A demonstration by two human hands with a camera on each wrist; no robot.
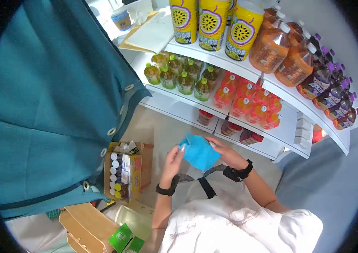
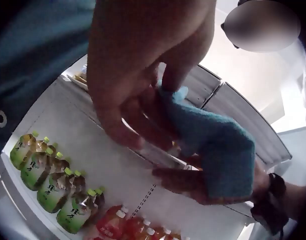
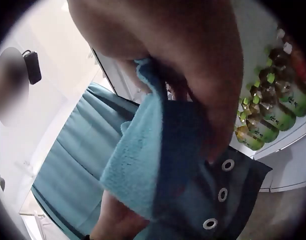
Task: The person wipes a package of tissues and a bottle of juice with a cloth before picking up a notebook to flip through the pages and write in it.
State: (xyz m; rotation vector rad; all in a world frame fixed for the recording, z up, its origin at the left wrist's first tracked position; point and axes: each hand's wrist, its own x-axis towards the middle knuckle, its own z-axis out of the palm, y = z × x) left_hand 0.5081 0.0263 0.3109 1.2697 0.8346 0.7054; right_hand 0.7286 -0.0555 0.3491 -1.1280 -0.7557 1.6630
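A blue cloth (image 1: 200, 152), folded into a small square, is held up between both hands in front of the white shirt. The left hand (image 1: 174, 158) pinches its left edge, thumb on top. At the upper right edge, the right hand (image 1: 226, 153) grips it with the thumb over the near face. In the left wrist view the cloth (image 2: 213, 145) hangs down from the left hand's thumb and fingers, with the other hand's fingers behind it. The right wrist view shows its fuzzy towel-like surface (image 3: 138, 155) below the right hand (image 3: 193, 65).
Ahead stand white shelves (image 1: 179, 98) with green-capped bottles (image 1: 184, 83), red drinks (image 1: 241, 105) and yellow cans (image 1: 210, 25) on top. A teal curtain (image 1: 56, 105) hangs at left. Below it sit a carton of bottles (image 1: 134, 168) and an open cardboard box (image 1: 88, 223).
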